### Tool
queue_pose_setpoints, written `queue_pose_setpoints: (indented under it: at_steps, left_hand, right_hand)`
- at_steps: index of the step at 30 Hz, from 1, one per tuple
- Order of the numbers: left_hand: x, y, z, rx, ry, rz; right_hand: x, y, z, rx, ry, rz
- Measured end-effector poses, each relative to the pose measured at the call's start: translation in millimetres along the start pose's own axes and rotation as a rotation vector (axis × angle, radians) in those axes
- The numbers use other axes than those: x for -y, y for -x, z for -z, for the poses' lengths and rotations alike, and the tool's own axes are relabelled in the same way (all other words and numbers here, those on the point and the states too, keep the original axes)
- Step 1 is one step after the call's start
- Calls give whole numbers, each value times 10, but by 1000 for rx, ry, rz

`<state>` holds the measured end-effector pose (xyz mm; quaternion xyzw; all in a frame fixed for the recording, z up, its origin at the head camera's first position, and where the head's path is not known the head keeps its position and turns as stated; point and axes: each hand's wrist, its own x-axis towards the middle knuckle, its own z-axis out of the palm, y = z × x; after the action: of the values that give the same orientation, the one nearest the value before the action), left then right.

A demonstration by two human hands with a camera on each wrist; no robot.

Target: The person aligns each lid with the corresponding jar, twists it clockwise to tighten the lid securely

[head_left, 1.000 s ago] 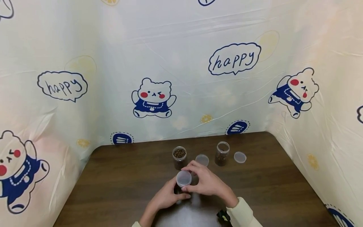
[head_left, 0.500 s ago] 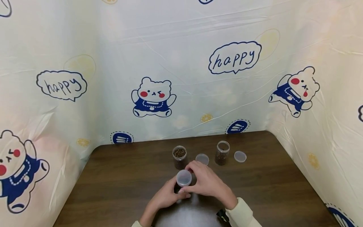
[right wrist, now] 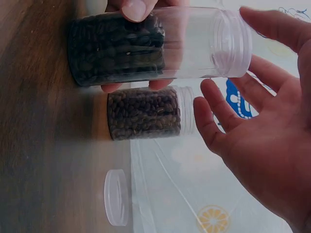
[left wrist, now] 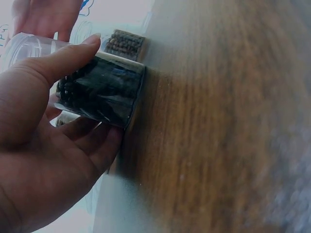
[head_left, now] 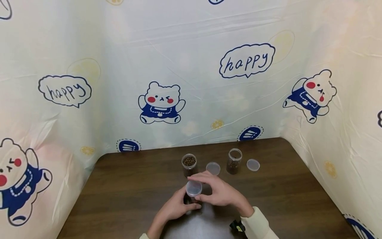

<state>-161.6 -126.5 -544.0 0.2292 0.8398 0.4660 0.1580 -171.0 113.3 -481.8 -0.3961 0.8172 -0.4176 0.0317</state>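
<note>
My left hand (head_left: 176, 205) grips a clear plastic jar (right wrist: 116, 48) that stands on the table, partly filled with dark beans. A translucent lid (head_left: 194, 188) sits on the jar's mouth. Around that lid are the thumb and fingers of my right hand (head_left: 219, 190), the thumb tip on its rim in the right wrist view and the other fingers spread along its far side. Just behind stands a jar without a lid (right wrist: 145, 114), filled with brown beans. In the left wrist view, my left thumb and fingers wrap the body of the dark-bean jar.
A third jar without a lid (head_left: 234, 162), with some brown contents low down, stands at the back right. Two loose lids lie flat, one lid (head_left: 213, 168) between the rear jars, the other lid (head_left: 253, 165) at far right. A printed curtain (head_left: 191, 66) surrounds the wooden table (head_left: 125, 186).
My right hand first turned a little clockwise at the lid, then swung back, its forefinger moving left and its thumb right. My left hand and the jars stay in place.
</note>
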Motion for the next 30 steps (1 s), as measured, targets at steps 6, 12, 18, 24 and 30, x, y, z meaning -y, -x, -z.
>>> queue_pose_setpoints:
  at_steps: [6, 12, 18, 24, 30]
  left_hand:
    - [-14, -2, -7, -12, -7, -2]
    - [-11, 2, -4, -6, 23, 12]
    - [10, -8, -13, -11, 29, 5]
    - [19, -6, -23, -15, 28, 13]
    - [9, -5, -10, -19, 8, 5]
  right_hand:
    - [1, -24, -10, -21, 33, -14]
    - [29, -58, -92, -81, 50, -44]
    - [47, -73, -152, -110, 108, -87]
    - [44, -32, -81, -84, 85, -76]
    - [27, 2, 5, -23, 92, -26]
